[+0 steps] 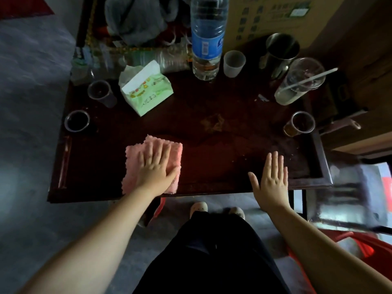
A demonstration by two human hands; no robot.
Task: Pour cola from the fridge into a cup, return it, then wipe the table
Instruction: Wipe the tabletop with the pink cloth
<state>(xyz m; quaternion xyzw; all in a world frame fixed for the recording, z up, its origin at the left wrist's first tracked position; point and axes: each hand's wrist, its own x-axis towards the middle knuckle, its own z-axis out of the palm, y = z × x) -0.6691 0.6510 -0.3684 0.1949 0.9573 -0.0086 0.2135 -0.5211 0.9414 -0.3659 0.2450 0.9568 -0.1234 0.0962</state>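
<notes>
Both arms reach forward from the bottom of the frame. Left hand lies flat, fingers spread, pressing a folded pink cloth on the dark worktop at lower left. Right hand hovers open and empty, lower right, palm down. A cup holding dark liquid stands at right.

A lived-in home room; dark wooden table crowded with cups, tissue pack, water bottle.
</notes>
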